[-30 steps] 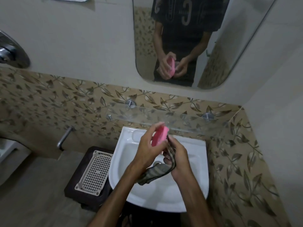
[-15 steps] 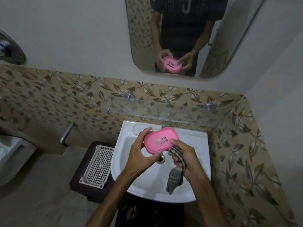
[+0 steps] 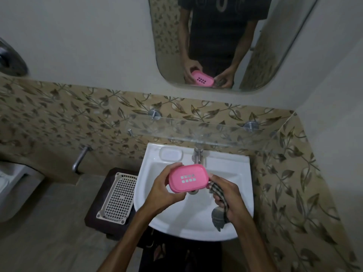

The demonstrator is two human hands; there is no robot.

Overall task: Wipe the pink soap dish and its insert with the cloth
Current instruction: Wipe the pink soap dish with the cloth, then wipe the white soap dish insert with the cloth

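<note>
The pink soap dish [image 3: 188,178] is held over the white sink [image 3: 235,185], its flat face with two rows of small square holes turned up toward me. My left hand [image 3: 164,188] grips its left end and underside. My right hand [image 3: 225,195] sits just right of the dish, fingers closed on a checked grey cloth [image 3: 219,209] that hangs down into the basin; the cloth's top touches the dish's right end. I cannot tell the insert apart from the dish.
A tap [image 3: 198,155] stands at the back of the sink beside a moulded soap recess [image 3: 170,154]. A glass shelf [image 3: 196,132] juts out above. A white perforated tray [image 3: 117,199] lies on a dark stool left of the sink. The mirror [image 3: 216,46] reflects my hands.
The dish has turned from edge-on to flat with its holed face up. The cloth in my right hand has dropped from under the dish to hang at its right.
</note>
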